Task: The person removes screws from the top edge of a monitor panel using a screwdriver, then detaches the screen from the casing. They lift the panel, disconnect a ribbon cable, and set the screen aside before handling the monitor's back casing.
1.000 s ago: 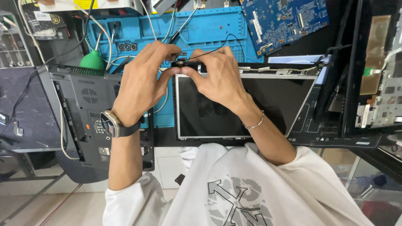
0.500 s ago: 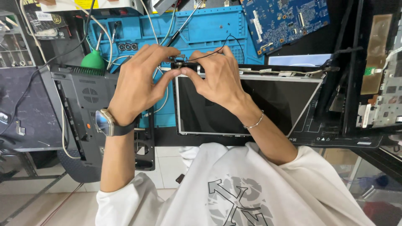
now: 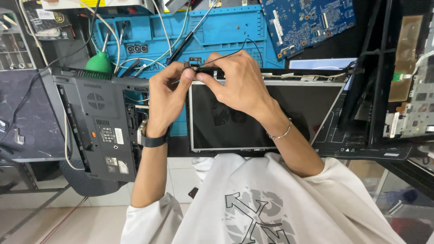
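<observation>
A bare laptop screen panel lies flat in front of me, in its dark lid frame. At its far left corner sits a small black hinge bracket with a thin black cable looping off it. My left hand, with a dark watch on the wrist, pinches the bracket from the left. My right hand, with a thin bracelet, grips the same bracket from the right, its fingers bent over the panel's top edge. The fingertips of both hands meet at the bracket.
A grey laptop base lies upside down at my left. A blue work mat lies behind, with a green blower bulb, a thin tool and white cables. A blue circuit board sits far right. More laptop parts lie at the right.
Both hands stay on the bracket at the panel's corner. The left hand's fingers have curled in tighter and its wrist has shifted slightly right. The panel has not moved.
</observation>
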